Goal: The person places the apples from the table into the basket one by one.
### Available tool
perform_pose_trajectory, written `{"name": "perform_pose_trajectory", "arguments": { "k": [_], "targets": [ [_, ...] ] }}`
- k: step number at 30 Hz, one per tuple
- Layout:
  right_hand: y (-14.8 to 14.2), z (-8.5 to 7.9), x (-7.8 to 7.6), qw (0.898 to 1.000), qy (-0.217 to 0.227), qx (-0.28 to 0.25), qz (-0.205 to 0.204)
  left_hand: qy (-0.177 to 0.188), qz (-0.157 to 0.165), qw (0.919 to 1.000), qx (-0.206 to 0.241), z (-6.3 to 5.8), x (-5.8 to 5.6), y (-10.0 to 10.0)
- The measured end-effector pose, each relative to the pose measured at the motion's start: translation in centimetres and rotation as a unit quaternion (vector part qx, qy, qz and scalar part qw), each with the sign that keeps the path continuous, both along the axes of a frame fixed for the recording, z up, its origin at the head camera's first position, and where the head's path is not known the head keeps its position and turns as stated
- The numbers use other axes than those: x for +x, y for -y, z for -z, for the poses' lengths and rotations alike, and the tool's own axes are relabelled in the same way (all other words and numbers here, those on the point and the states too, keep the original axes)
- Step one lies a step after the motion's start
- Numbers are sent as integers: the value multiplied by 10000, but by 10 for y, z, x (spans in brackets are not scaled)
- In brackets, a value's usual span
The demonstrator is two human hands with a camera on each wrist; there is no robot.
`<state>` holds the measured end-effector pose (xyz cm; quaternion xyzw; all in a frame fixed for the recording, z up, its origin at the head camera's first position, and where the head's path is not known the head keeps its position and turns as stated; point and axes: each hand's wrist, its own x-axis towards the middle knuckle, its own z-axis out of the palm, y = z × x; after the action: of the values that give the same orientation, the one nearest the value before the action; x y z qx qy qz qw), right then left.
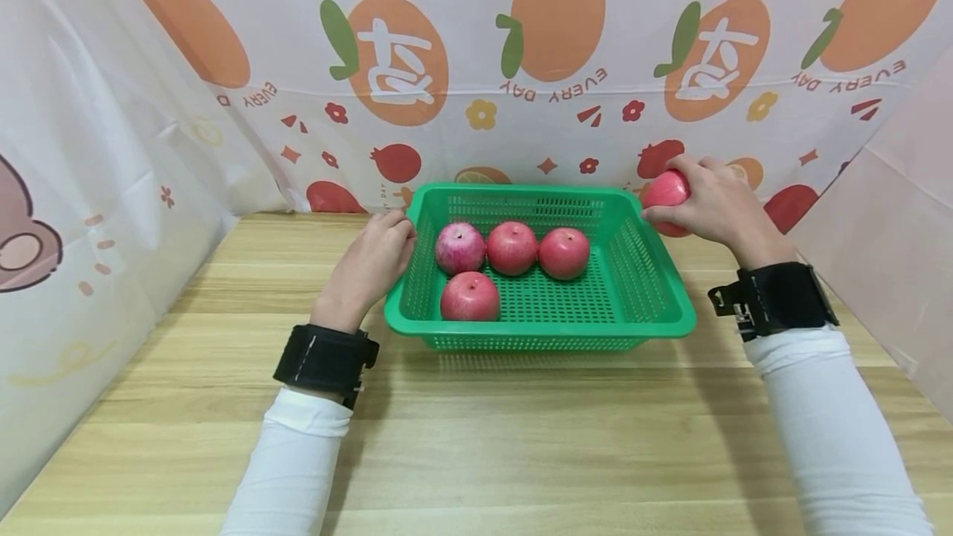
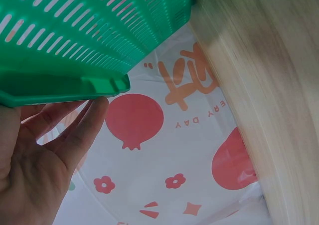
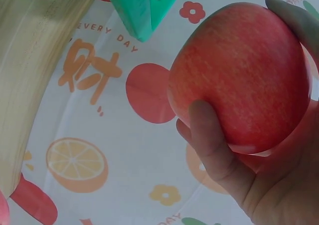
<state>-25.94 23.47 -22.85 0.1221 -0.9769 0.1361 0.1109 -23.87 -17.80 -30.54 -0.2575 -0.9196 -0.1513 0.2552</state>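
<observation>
A green plastic basket (image 1: 558,339) stands on the table with several red apples (image 1: 512,248) in its left half; one, at the back left, is more purplish (image 1: 460,248). My left hand (image 1: 374,265) grips the basket's left rim; in the left wrist view its fingers (image 2: 82,130) curl up under the rim (image 2: 60,96). Beyond the basket's right side, my right hand (image 1: 718,198) holds a red apple (image 1: 666,189) above the table. The right wrist view shows the thumb across that apple (image 3: 244,75) and a finger on its far side.
The wooden table (image 1: 521,445) reaches toward me in front of the basket. A white fruit-printed sheet (image 1: 476,48) hangs close behind it, and pale sheets stand at both sides. A pink rounded edge (image 3: 3,210) shows at the right wrist view's lower left; I cannot tell what it is.
</observation>
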Motion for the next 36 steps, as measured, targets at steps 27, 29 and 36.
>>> {"name": "perform_pose_trajectory", "arguments": {
  "k": [27,29,36],
  "targets": [
    [15,-7,4,9997,-70,84,-214,24,0,10000,-17,-1,-1,0],
    [16,-7,4,9997,-51,38,-221,3,0,10000,-26,-1,-1,0],
    [22,-8,4,9996,-25,6,-299,-53,43,10000,-8,-1,0,0]
  ]
}}
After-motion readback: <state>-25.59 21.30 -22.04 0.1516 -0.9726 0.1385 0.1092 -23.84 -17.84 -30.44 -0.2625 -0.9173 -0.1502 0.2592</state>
